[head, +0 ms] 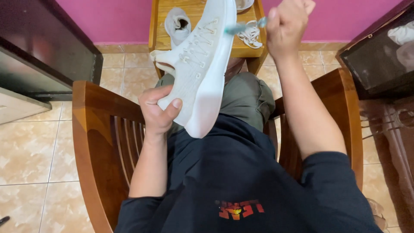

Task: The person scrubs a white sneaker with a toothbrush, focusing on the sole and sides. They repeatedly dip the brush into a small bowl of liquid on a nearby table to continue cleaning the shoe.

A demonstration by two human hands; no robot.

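My left hand [158,109] grips the heel end of a white knit sneaker [202,64], which is held up over my lap with its toe pointing away and its laces removed. Raised at the top of the view, my right hand [286,25] is closed around a brush with a teal handle [243,26], whose tip sits against the sneaker's toe side. A second white sneaker [177,25] and a bundle of white laces [251,36] lie on the small wooden table [160,41] ahead.
I sit in a wooden armchair [101,138] on a beige tiled floor. A dark cabinet [39,51] stands at the left, a dark glass-fronted cabinet [379,60] at the right, and a pink wall lies beyond the table.
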